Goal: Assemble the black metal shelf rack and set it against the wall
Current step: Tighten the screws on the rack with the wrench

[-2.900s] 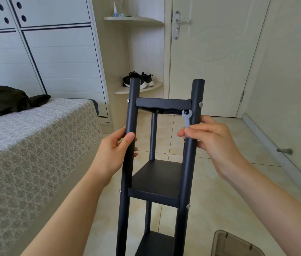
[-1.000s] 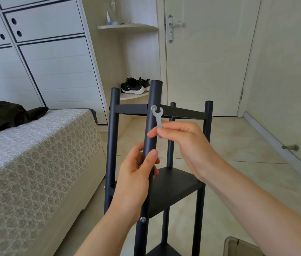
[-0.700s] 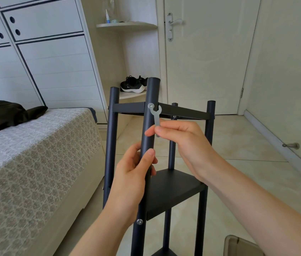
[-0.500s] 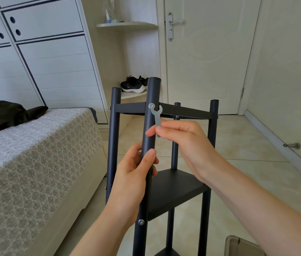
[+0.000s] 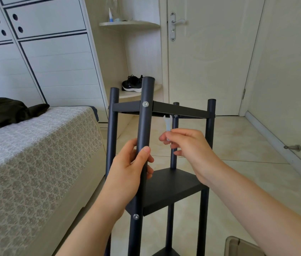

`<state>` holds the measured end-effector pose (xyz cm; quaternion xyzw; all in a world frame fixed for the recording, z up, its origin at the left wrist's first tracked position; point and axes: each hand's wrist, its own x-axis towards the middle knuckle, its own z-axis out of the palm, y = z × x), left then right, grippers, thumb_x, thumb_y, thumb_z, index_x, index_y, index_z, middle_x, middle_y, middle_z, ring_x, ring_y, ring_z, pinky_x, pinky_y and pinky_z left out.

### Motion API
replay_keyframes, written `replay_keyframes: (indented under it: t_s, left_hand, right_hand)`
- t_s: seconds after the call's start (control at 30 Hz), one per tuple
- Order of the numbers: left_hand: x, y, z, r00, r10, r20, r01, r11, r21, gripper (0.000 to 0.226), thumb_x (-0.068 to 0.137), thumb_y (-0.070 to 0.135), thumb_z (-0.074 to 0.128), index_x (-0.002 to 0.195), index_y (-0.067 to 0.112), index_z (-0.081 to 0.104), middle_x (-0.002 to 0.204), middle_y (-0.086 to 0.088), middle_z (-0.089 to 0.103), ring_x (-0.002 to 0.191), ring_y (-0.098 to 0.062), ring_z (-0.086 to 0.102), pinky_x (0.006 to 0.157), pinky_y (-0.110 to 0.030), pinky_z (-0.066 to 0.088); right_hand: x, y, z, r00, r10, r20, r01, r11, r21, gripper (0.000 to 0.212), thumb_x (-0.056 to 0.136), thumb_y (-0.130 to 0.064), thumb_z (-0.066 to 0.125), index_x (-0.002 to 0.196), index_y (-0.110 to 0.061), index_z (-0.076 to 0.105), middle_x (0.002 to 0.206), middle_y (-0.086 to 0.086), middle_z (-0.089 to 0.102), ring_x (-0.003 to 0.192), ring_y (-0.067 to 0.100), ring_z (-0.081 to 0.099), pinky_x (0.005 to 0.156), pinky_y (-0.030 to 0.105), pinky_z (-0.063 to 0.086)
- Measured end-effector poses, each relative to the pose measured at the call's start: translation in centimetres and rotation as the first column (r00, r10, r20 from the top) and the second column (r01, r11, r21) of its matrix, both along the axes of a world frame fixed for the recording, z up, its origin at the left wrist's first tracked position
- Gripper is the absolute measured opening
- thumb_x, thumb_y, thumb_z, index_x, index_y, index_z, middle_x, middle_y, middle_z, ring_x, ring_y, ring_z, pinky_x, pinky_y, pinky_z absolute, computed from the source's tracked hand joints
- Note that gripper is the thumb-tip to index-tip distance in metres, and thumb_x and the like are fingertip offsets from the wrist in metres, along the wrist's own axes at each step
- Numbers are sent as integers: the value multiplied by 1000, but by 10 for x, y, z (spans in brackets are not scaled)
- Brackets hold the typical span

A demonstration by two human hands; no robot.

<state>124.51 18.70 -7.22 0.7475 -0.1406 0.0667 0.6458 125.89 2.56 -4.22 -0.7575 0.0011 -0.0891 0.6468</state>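
The black metal shelf rack stands upright on the tiled floor in front of me, with round posts and flat black shelves. My left hand grips the nearest post below its top bolt. My right hand pinches a small flat silver wrench by its handle. The wrench's open jaw points up, just under the top shelf's edge, to the right of the near post and apart from the bolt.
A bed with a patterned cover lies close on the left, dark clothing on it. White cabinets, a corner shelf with black shoes, and a shut door stand behind. A wall runs along the right. A container corner shows bottom right.
My right hand has pulled the wrench off the near post's top bolt and moved it right and slightly down. The left hand keeps its hold on the post.
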Motion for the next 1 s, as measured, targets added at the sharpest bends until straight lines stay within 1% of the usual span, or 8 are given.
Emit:
replay_keyframes:
  t_s: [0.17,0.27,0.37,0.47,0.6,0.67,0.77,1.0]
  left_hand:
    - [2,7,2,1000,-17,-7,17,1000,17,23,100,31,52,122,31,59,83,4,70,72,-15,68,76,-37,62]
    - [2,9,1,1000,-11,1,11,1000,20,20,101,29,52,120,31,60,84,3,71,71,-16,68,75,-37,62]
    - [2,11,0,1000,-2,13,2,1000,28,19,101,30,52,117,34,60,89,2,72,71,-17,68,75,-38,63]
    - [2,13,1,1000,-10,17,10,1000,26,25,102,28,52,126,32,55,95,4,74,70,-18,69,72,-33,62]
    - [4,16,2,998,7,64,-9,999,36,41,101,23,52,136,40,39,99,7,75,73,-23,72,73,-32,62]
    - [4,16,2,996,14,84,-16,999,29,40,102,22,51,133,45,40,97,6,75,72,-23,72,73,-32,62]
    - [5,18,3,997,30,76,-30,1000,0,39,102,21,52,122,53,43,95,3,76,73,-24,72,72,-33,62]
    - [6,22,5,996,38,78,-39,999,10,37,101,21,52,117,54,44,94,3,76,73,-22,73,73,-34,61]
  right_hand:
    - [7,13,-1,1000,14,-17,-14,1000,-6,24,97,-18,56,83,-19,76,64,-3,55,67,11,53,72,27,53]
    - [10,20,2,1000,-3,10,3,1000,-19,24,97,-18,55,83,-17,76,63,-6,50,69,12,51,71,30,51]
    - [12,27,5,997,-15,71,17,999,-35,27,97,-19,54,80,-19,75,54,-13,48,69,12,50,80,41,51]
    - [15,34,10,991,-22,133,28,998,-50,28,98,-21,54,76,-22,72,53,-6,46,64,15,48,79,46,53]
    - [20,41,14,976,-20,216,36,997,-69,39,98,-21,55,61,-29,61,47,-10,41,54,8,43,67,34,46]
    - [22,41,13,973,-19,231,37,996,-76,32,99,-21,54,70,-26,66,46,-12,44,52,4,43,64,28,44]
    - [25,41,9,974,-17,226,32,998,-62,25,99,-19,53,83,-20,73,51,-9,45,57,9,45,63,29,43]
    - [26,43,8,974,4,227,10,998,-62,23,99,-20,55,84,-22,74,57,-2,49,51,1,46,61,21,43]
